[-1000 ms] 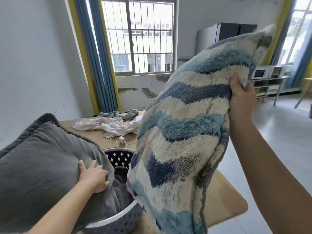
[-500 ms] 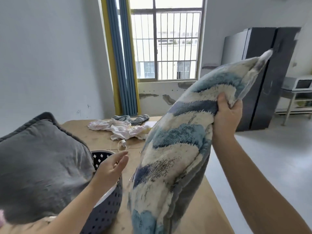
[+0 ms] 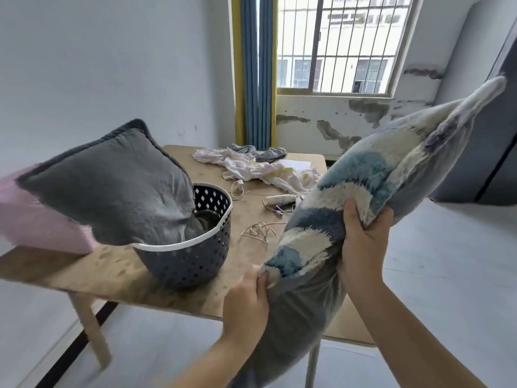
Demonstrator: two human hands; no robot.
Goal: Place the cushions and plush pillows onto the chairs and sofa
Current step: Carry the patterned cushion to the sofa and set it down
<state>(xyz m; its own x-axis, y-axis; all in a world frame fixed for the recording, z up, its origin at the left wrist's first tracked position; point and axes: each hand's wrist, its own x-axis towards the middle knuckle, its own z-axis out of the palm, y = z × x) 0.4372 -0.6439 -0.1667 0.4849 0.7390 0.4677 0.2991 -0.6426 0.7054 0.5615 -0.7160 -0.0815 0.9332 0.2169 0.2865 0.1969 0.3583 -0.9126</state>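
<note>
You had the blue pillow [image 3: 361, 189] in both hands, off the table [image 3: 179, 284] and out over its right end. Its long axis ran on a slant, from the low end near your body up and away to the right, the far corner highest. Your right hand [image 3: 361, 242] sat about midway along it, fingers clenched around the right edge with the thumb pressed into the pile on top. Your left hand [image 3: 246, 301] was lower and nearer you, pinching the left edge, thumb on the front face; the rest of those fingers were hidden behind the fabric. The right hand looked to carry most of the weight. The grey cushion [image 3: 112, 186] was well apart to your left, untouched, tilted with a corner down in the basket [image 3: 190, 259]. No chair or sofa showed here, so you would likely have had to turn before setting the pillow down.
</note>
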